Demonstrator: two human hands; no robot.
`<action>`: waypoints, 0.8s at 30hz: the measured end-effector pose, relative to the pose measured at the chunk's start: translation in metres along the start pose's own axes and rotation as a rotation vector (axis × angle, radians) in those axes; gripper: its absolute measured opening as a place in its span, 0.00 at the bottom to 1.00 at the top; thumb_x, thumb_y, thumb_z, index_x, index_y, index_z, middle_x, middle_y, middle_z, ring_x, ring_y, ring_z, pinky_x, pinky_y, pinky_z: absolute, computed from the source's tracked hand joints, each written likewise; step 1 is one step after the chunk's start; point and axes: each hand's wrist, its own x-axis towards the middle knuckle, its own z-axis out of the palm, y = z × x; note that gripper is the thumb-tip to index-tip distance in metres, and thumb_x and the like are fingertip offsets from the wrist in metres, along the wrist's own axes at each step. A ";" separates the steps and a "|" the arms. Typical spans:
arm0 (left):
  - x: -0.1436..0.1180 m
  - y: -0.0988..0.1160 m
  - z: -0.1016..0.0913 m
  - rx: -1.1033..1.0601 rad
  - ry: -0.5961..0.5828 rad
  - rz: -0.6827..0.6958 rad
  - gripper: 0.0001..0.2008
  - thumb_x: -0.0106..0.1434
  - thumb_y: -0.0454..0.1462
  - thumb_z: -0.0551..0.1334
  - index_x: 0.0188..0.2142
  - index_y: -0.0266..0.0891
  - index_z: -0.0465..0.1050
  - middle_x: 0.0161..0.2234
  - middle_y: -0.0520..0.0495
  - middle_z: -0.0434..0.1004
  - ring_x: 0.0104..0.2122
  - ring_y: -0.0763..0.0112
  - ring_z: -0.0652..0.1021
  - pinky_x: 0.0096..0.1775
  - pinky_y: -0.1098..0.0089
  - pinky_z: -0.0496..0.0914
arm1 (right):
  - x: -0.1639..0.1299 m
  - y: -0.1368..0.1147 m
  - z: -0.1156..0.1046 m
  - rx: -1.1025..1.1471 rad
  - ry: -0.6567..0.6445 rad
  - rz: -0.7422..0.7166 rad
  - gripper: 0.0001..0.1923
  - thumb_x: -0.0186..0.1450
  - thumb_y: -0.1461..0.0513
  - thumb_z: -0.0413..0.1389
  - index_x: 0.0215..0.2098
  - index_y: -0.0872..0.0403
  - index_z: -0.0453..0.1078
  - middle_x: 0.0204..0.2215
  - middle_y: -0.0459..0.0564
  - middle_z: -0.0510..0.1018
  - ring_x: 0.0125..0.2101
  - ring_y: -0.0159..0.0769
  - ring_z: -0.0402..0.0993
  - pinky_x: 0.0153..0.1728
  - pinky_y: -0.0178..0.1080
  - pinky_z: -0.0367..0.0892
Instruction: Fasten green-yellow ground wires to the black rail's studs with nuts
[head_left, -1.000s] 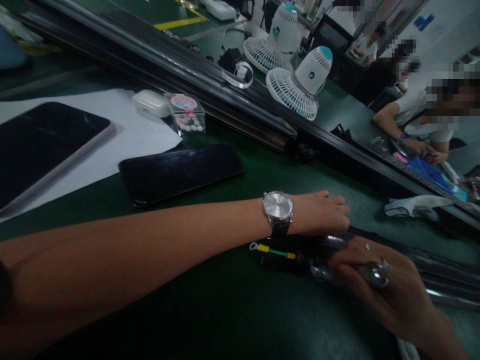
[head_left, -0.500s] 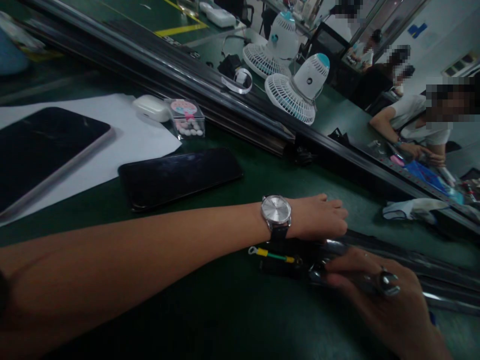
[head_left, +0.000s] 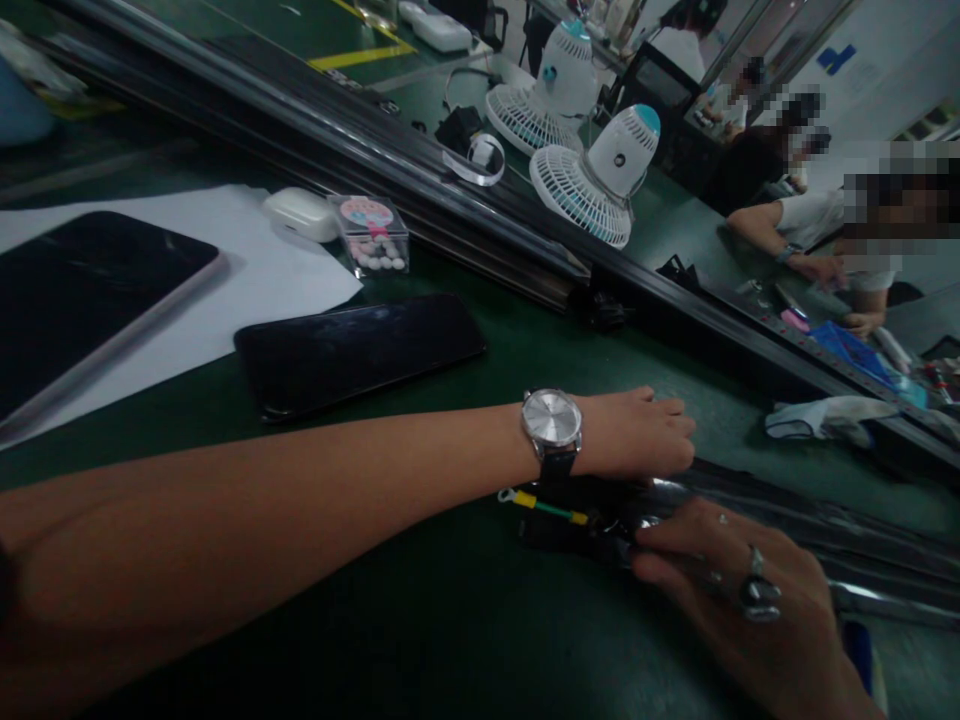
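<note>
While the left hand (head_left: 637, 432) lies palm-down across the far edge of a long shiny metal part (head_left: 787, 520) on the green table (head_left: 465, 620), its fingers curl loosely over it, so whether its grip actually clasps the part cannot be told. The right hand (head_left: 742, 590), wearing rings, presses down on the part's near end, fingers closed over it. A short wire with a yellow sleeve and ring terminal (head_left: 540, 505) juts from the black end piece just beside the wristwatch (head_left: 553, 420). A dark phone (head_left: 360, 350) lies nearby.
</note>
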 end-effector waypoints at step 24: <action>0.000 0.000 -0.002 0.018 -0.051 -0.006 0.08 0.70 0.31 0.60 0.39 0.41 0.78 0.50 0.42 0.76 0.52 0.60 0.71 0.42 0.62 0.61 | -0.009 0.017 -0.018 0.204 -0.375 -0.121 0.15 0.69 0.70 0.55 0.52 0.53 0.69 0.42 0.51 0.81 0.41 0.39 0.78 0.42 0.45 0.72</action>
